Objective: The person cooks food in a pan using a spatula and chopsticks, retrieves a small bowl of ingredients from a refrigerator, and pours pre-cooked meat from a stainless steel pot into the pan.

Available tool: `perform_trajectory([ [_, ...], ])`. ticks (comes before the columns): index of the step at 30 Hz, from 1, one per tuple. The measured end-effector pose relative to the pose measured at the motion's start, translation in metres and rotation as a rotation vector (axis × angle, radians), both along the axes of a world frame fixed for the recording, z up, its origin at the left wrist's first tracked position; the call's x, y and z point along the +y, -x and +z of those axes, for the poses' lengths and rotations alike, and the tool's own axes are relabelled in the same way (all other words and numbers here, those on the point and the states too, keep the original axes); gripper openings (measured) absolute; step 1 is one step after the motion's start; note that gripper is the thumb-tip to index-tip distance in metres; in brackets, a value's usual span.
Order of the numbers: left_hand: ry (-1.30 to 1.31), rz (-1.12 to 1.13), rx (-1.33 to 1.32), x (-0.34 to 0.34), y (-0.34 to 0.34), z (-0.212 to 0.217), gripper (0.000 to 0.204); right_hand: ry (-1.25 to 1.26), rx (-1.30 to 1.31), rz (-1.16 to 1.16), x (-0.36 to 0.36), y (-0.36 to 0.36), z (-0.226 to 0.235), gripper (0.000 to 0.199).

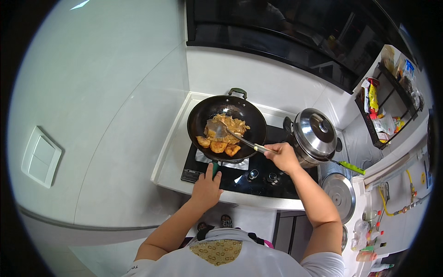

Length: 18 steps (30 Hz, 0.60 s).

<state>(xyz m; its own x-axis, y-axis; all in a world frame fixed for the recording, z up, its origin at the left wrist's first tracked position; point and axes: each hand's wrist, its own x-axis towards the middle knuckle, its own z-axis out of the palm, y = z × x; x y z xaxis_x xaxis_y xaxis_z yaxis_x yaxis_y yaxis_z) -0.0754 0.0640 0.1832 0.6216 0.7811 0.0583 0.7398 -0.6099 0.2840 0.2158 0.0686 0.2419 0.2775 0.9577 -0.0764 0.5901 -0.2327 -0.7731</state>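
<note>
A black wok (254, 113) sits on the left side of the black glass gas stove (240, 180). My left hand (206, 189) is at its near edge, with the fingers on the green wok handle (215, 168). In my right hand (283, 157) is the handle of a metal spatula (218, 129), gripped from the right. The spatula's blade rests in a heap of pale brown sliced food (236, 123). Several golden-brown fried pieces (218, 147) lie along the near side of the wok, below the blade.
Right of the wok stands a lidded steel pot (316, 134), with a green-handled utensil (351, 167) beside it. A round metal lid (339, 196) and several bottles (369, 231) are farther right. A black wall rack (392, 111) holds packets. The dark range hood (272, 41) hangs above.
</note>
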Motion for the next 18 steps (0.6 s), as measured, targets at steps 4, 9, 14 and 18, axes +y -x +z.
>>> perform_trajectory([
  [4,-0.005,-0.012,-0.016,0.001,0.000,-0.001,0.065,0.074,0.003,-0.029,0.000,0.000,-0.011,0.028],
  [9,0.102,0.012,0.004,0.000,0.001,0.007,0.066,0.002,-0.119,-0.016,-0.018,-0.005,0.023,0.026],
  [14,0.105,0.013,0.001,0.000,0.000,0.003,0.066,0.035,-0.150,-0.028,-0.031,-0.026,0.026,0.027],
  [18,0.081,0.013,0.008,0.000,0.000,0.003,0.067,0.016,-0.235,-0.026,-0.040,-0.026,0.027,0.027],
])
